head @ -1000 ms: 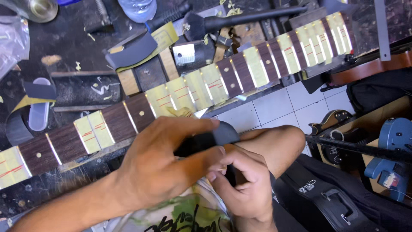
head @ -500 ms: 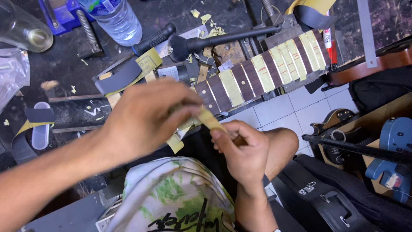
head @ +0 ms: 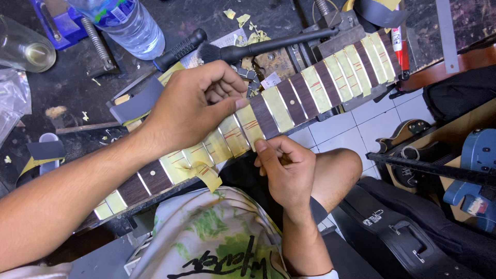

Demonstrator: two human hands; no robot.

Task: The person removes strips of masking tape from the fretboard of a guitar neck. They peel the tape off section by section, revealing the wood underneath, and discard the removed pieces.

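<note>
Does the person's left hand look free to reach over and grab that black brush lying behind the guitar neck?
Probably yes: the left hand rests on the taped guitar neck, and the black brush lies uncovered just beyond its knuckles.

Blue-labelled clear bottle [head: 121, 23] at bench's top left.

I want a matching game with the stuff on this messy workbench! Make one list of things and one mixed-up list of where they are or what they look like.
Things:
1. plastic water bottle
2. black brush
3. guitar neck
4. left hand

Places or looks:
A. dark wood with yellowish tape strips across it
B. lying on top of the guitar neck, thumb pressing a tape strip
C. clear, at the top left of the bench
D. long handle, lying on the bench behind the neck

Pairs: 1-C, 2-D, 3-A, 4-B
</note>
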